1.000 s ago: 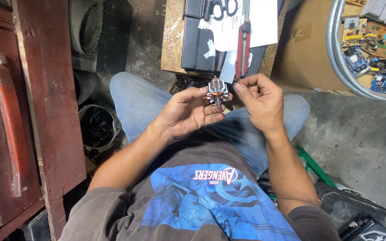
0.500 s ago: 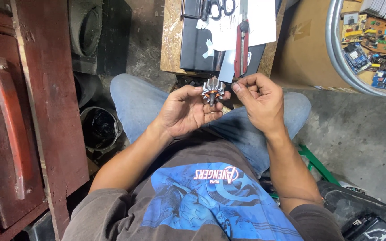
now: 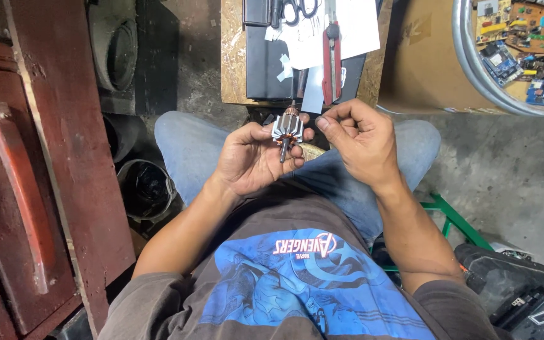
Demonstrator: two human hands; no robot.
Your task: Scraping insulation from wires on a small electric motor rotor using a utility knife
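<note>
Two bare hands meet over the person's lap, and between them sits a small motor armature (image 3: 286, 131), a slotted metal core with copper-coloured windings on a dark shaft. The left hand (image 3: 253, 160) has its grip closed on it: fingers curl under the shaft from below and the thumb presses from the side, so the armature stands nearly upright, tilted a little toward the worktop. The right hand (image 3: 361, 140) has its fingers curled loosely into a half fist just beside the armature, thumb and forefinger tips pinched together near the core's right edge; it may be holding a fine wire there, but the view is too small to tell. A pale, rounded object (image 3: 313, 151) shows under the right hand's thumb, against the jeans. Beyond the hands, a chipboard worktop (image 3: 234, 56) carries a black flat case (image 3: 266, 69), white paper sheets (image 3: 354, 28), a red-handled utility knife (image 3: 331, 60) lying lengthwise, and black-handled scissors (image 3: 300, 9) at the far edge. To the right, a round metal tray (image 3: 473, 75) holds green and blue circuit boards (image 3: 524, 56), resting on a cardboard box (image 3: 423, 63). To the left stand dark red wooden panels (image 3: 64, 157) and a black bucket (image 3: 146, 189) on the floor. A green metal frame (image 3: 451, 217) shows by the right elbow.
</note>
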